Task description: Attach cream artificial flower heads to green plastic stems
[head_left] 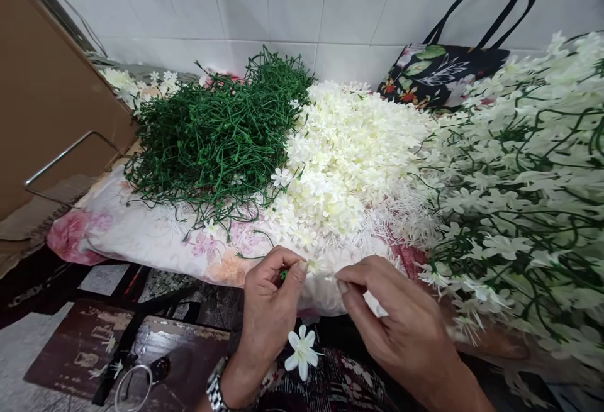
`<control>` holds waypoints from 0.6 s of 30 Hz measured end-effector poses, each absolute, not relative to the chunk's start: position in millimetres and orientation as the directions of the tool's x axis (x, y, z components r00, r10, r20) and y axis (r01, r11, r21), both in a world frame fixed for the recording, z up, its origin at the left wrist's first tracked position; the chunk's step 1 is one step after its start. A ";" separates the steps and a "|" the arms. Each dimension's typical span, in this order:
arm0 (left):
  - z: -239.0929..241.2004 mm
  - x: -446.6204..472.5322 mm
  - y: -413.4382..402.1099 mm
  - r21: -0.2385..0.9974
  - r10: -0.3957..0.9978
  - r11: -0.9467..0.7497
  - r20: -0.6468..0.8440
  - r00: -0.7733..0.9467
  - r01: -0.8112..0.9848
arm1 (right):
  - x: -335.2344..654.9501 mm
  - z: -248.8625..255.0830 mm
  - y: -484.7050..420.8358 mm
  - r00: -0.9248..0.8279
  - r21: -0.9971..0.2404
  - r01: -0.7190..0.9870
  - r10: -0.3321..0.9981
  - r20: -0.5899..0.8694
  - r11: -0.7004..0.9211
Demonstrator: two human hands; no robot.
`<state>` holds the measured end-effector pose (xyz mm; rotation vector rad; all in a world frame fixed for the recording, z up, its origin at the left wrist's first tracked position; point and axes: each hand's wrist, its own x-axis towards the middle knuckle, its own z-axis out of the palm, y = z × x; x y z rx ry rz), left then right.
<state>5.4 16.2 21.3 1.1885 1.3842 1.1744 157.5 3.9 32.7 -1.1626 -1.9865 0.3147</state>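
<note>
My left hand [274, 299] is closed in a pinch, with a bit of green plastic flower stem [284, 275] showing between its fingers. Just past its fingertips is a pale artificial flower petal piece [312, 266]; whether I hold it or it lies on the cloth is unclear. Opposite, my right hand [391, 311] pinches a tiny white piece [332, 278], probably a stamen, between thumb and forefinger. Below my left hand, a white artificial flower [301, 352] shows above my lap; how it is held up is hidden.
Ahead on the floral cloth [155, 223] lie a heap of green stems [217, 135] and a pile of cream petal pieces [349, 148]. White stamens [401, 217] lie beside them. Assembled flowers [514, 211] crowd the right. A cardboard sheet [56, 85] stands left; a floral bag [438, 75] leans behind.
</note>
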 end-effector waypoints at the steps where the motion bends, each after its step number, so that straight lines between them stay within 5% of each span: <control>1: 22.2 7.3 15.7 0.992 0.994 0.057 -0.045 -0.101 0.111 | 153.2 32.5 3.9 -0.244 -0.559 0.625 0.816 0.524 0.545; 10: 20.0 12.8 11.7 0.942 0.956 -0.258 0.281 -0.083 0.213 | 143.6 19.4 12.1 -0.166 -0.479 0.708 0.781 0.602 0.519; 18: 14.6 10.0 11.6 0.864 0.897 -0.417 0.441 -0.025 0.282 | 144.8 14.7 9.5 -0.146 -0.561 0.633 0.794 0.591 0.534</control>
